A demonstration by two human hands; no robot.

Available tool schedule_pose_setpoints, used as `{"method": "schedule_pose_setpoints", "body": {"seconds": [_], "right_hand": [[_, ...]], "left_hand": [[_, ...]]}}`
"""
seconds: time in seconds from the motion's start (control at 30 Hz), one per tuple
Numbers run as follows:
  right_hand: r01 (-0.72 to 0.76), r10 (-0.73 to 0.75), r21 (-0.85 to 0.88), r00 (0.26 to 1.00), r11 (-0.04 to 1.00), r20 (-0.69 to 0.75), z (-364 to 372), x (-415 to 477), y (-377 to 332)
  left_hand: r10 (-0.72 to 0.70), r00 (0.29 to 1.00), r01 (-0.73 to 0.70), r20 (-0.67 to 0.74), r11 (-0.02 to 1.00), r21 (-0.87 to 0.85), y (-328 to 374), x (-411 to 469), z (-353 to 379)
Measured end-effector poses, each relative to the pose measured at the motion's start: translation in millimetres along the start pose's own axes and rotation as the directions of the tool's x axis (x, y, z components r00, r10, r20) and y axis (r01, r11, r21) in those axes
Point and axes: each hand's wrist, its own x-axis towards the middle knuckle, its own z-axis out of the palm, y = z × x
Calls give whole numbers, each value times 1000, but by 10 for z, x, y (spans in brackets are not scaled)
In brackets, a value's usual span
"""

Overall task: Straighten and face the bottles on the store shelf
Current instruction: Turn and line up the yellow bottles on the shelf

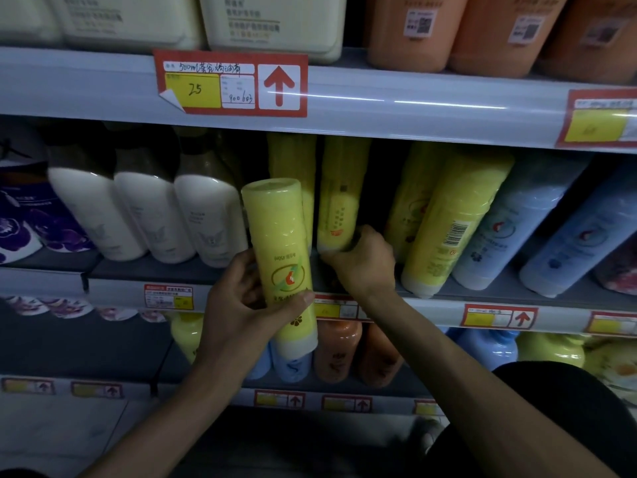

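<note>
1. Left hand (241, 301) is wrapped around a yellow bottle (281, 263), thumb across the front near the logo, fingers round the back. The bottle is held out in front of the middle shelf (206, 270), off the shelf, roughly upright with a slight tilt. Its label reads upside down, white cap end at the bottom.
2. Right hand (362, 260) is reaching into the shelf and gripping the bottom end of a second yellow bottle (339, 201), fingers curled round the base. That one stands on the shelf just behind and to the right of the held bottle.
3. Another yellow one (291, 160) stands further back, mostly hidden behind the held bottle.
4. To the right, a leaning yellow bottle (455, 229) with its barcode facing out, another yellow one tucked behind it, then a couple of light blue bottles (510, 236) tilted the same way.
5. To the left, three white bottles with dark caps (144, 208), also slanted, and some purple flower-print packs (34, 225) at the far edge.
6. Top shelf has big cream jugs (269, 25) and orange jugs (413, 32). A red price tag (231, 84) on its edge shows "25" handwritten and an up arrow.
7. Lower shelf has yellow, blue and orange bottles, pretty dark down there.
</note>
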Motion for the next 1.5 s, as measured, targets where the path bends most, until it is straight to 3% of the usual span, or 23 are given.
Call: {"method": "schedule_pose_setpoints", "body": {"seconds": [0.17, 0.33, 0.6, 0.77, 0.97, 1.5], "right_hand": [[-54, 53, -34, 998, 998, -27, -41, 11, -121], [-4, 4, -14, 999, 1000, 32, -7, 33, -109], [-26, 27, 20, 997, 999, -78, 22, 7, -99], [-17, 18, 46, 1000, 999, -14, 30, 54, -2], [50, -46, 65, 996, 997, -74, 110, 132, 111], [11, 0, 85, 991, 996, -131, 166, 240, 34]], "left_hand": [[0, 1000, 0, -1, 1000, -4, 12, -21, 9], [2, 1000, -2, -2, 1000, -13, 36, -32, 11], [2, 1000, -3, -28, 1000, -24, 41, -35, -14], [5, 1000, -6, -31, 999, -36, 40, -26, -19], [3, 1000, -3, -27, 1000, -28, 18, -22, -47], [-6, 1000, 6, -8, 999, 38, -4, -78, -38]]}}
